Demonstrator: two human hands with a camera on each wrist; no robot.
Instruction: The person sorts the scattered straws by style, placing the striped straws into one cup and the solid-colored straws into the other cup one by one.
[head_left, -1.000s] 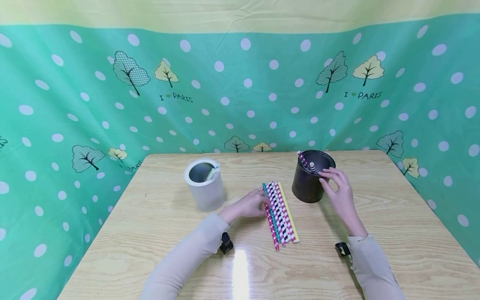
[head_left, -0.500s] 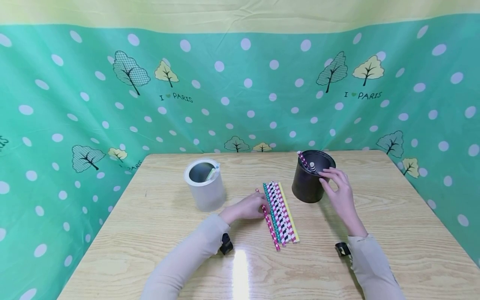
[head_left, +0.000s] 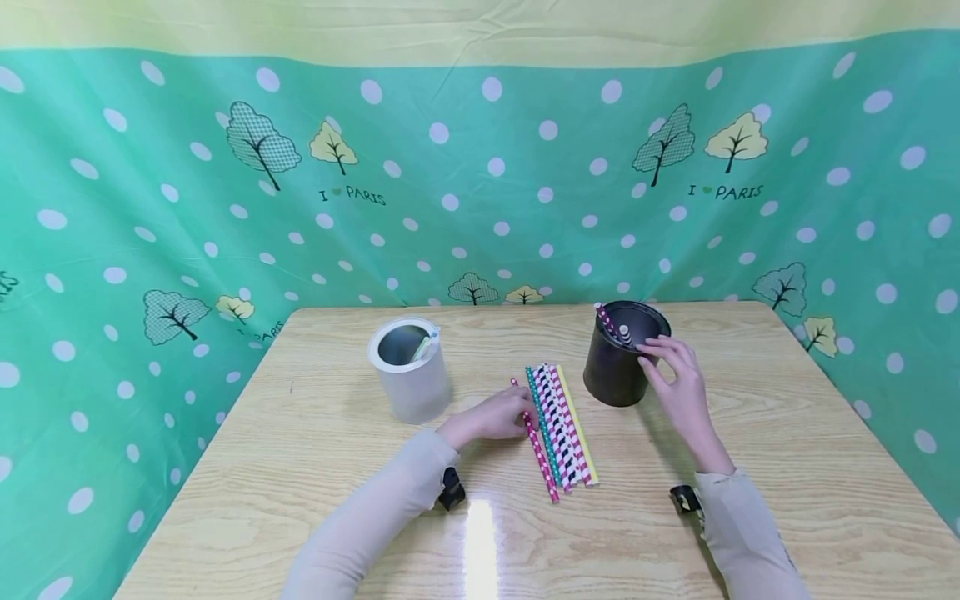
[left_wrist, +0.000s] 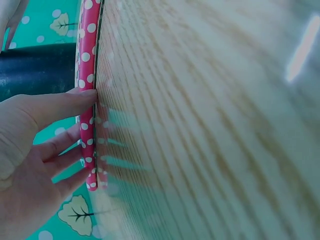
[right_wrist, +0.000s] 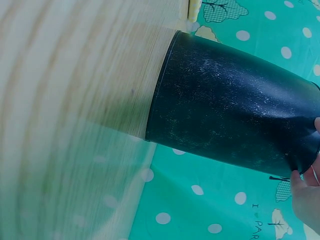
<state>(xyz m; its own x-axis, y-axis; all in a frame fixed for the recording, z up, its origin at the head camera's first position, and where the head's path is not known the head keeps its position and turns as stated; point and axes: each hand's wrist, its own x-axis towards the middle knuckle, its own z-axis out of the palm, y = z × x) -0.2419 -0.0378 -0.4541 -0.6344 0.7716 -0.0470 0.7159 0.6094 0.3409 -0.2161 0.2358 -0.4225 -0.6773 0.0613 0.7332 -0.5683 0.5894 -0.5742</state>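
Note:
My left hand (head_left: 497, 414) rests low over the table and pinches a pink paper straw with white dots (head_left: 541, 457). In the left wrist view the thumb lies on this straw (left_wrist: 88, 55), with the other fingers behind it. Just right of it lies a row of several paper straws (head_left: 555, 425): green dotted, black-and-white, pink-and-white, and yellow. My right hand (head_left: 684, 392) holds the rim of a black can (head_left: 611, 371), fingertips at the rim and thumb against the outside wall. A purple dotted straw (head_left: 604, 319) and a striped one (head_left: 625, 332) stand in that can.
A white can (head_left: 412, 387) stands at the back left, with pale straws (head_left: 423, 347) leaning inside it. The wooden table (head_left: 247, 467) ends at a green dotted cloth (head_left: 420, 192) behind.
The pink dotted straw has come away to the left from the row, its far end now apart from the green one. My right hand and both cans have stayed in place.

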